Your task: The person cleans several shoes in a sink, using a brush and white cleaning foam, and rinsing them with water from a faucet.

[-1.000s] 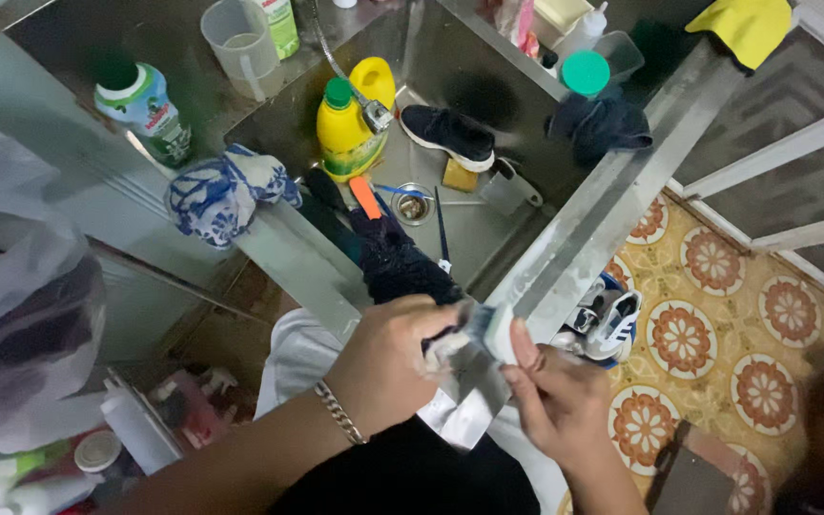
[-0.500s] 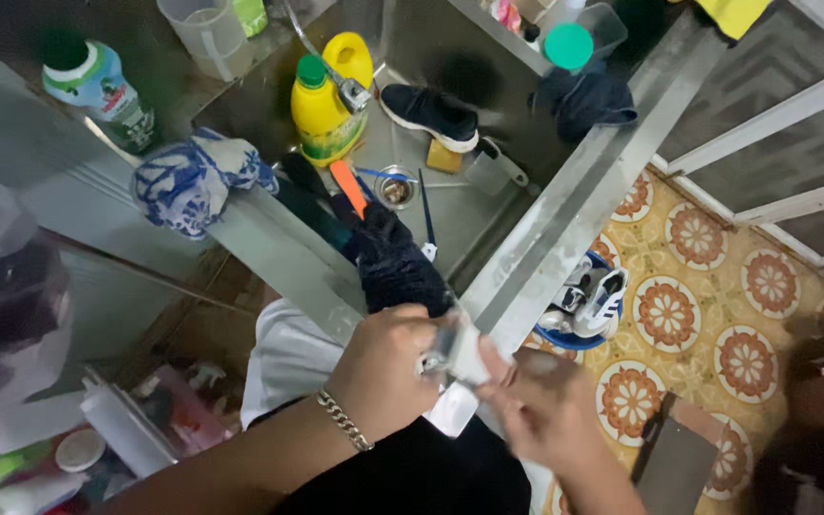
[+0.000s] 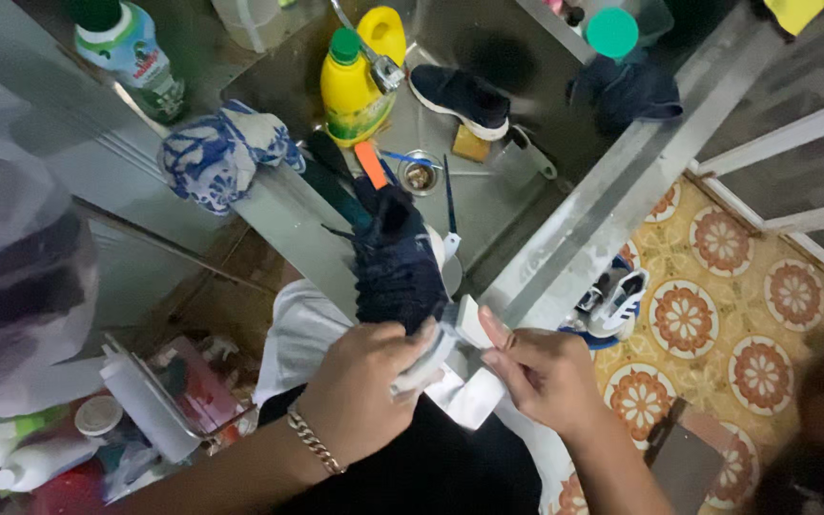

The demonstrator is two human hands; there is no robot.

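Dark shoe (image 3: 395, 262) | steel sink (image 3: 488, 200) rim | patterned floor tiles (image 3: 717, 315)

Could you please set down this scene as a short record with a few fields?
Setting: steel sink seen from above, patterned tile floor beside it
Left hand: grips a pale folded cloth against a dark shoe
Right hand: fingers on the same cloth's other end
In sink: second dark shoe, yellow bottle
On sink edge: blue-and-white cloth
On floor: white sneaker
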